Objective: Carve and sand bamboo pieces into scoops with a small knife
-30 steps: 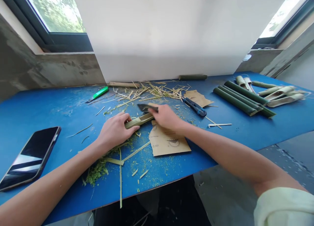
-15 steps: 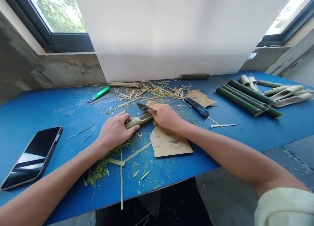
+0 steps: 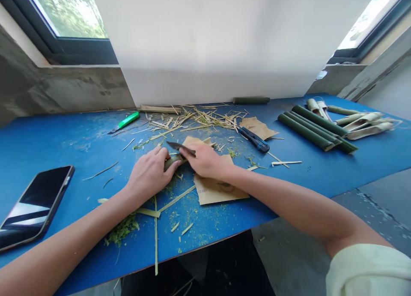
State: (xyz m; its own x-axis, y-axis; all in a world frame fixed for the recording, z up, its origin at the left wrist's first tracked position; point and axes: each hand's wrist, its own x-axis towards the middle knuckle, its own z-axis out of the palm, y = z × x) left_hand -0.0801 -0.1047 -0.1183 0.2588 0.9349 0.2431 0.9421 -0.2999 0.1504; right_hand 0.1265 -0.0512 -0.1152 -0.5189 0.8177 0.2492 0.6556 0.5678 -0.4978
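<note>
My left hand (image 3: 152,167) is closed around a short bamboo piece (image 3: 173,160), its thumb and fingers pressing it near the blue table (image 3: 96,154). In my right hand (image 3: 205,159) is a dark-bladed knife (image 3: 176,146), its blade pointing left above the bamboo. The far end of the bamboo is hidden by my right hand. Below that hand lies a sheet of brown sandpaper (image 3: 221,193), partly covered by it. Green shavings (image 3: 123,229) and thin strips are scattered by my left forearm.
A phone (image 3: 35,204) lies at the left, a green-handled knife (image 3: 128,119) further back. Bamboo strips (image 3: 205,118), a box cutter (image 3: 253,139) and a dark tube (image 3: 251,100) are at the back. Split green bamboo (image 3: 308,131) and carved pieces (image 3: 362,122) sit at the right.
My right hand has moved slightly left and down with the knife, closer to my left hand, covering more of the bamboo. The view has shifted a little.
</note>
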